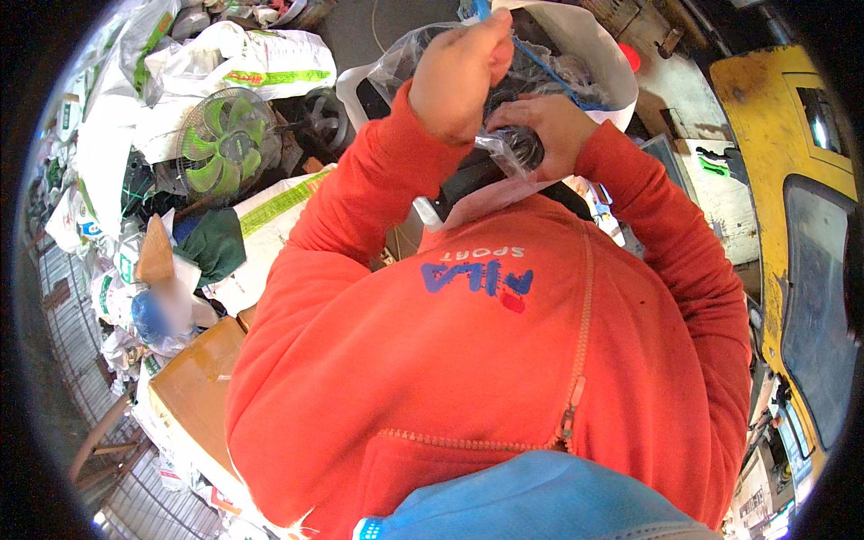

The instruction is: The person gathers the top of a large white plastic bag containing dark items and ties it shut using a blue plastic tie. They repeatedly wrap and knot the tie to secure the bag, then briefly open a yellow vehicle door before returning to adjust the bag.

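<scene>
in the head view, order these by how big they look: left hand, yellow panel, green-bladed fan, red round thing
1. Yellow panel
2. Left hand and green-bladed fan: similar in the picture, the hand apparently nearer the camera, so left unranked
3. Red round thing

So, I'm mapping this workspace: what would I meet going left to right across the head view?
Round green-bladed fan, bare left hand, bare right hand, small red round object, yellow windowed panel.

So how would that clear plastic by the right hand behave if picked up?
The clear plastic is probably floppy, given its creases beside the right hand. It looks thin and see-through, so likely light. Its shine suggests possible slipperiness.
</scene>
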### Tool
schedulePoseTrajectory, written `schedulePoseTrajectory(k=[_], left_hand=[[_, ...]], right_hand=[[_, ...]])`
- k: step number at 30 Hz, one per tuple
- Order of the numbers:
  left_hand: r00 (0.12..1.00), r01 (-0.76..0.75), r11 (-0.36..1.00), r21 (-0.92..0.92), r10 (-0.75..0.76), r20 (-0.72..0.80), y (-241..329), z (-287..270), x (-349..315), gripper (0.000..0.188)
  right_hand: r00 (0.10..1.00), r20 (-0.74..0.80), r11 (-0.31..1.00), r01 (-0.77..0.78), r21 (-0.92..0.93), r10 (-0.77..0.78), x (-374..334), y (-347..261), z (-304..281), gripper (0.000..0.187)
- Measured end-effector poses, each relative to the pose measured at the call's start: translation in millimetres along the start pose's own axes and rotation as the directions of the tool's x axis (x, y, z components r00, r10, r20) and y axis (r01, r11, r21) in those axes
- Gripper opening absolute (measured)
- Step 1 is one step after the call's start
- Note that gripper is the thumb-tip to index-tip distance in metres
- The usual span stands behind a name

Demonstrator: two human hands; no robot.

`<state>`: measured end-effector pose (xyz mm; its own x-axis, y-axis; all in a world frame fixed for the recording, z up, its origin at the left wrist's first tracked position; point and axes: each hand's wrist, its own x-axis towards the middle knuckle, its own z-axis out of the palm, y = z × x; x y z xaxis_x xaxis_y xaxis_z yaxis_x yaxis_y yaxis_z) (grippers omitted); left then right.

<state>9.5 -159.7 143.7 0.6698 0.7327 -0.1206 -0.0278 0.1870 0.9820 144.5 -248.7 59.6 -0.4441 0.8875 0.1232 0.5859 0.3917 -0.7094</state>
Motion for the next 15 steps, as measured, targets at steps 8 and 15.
schedulePoseTrajectory(k=[8,15], left_hand=[[0.99,0.127,0.976,-0.175,-0.135,-0.037,2,6,-32,0.042],[0.976,0.098,0.988,-0.123,-0.12,-0.182,-20,10,-67,0.037]], right_hand=[[0.998,-0.048,0.999,0.051,-0.011,-0.052,1,-6,5,0.067],[0.997,-0.059,0.998,0.056,0.033,-0.054,0,-15,10,0.061]])
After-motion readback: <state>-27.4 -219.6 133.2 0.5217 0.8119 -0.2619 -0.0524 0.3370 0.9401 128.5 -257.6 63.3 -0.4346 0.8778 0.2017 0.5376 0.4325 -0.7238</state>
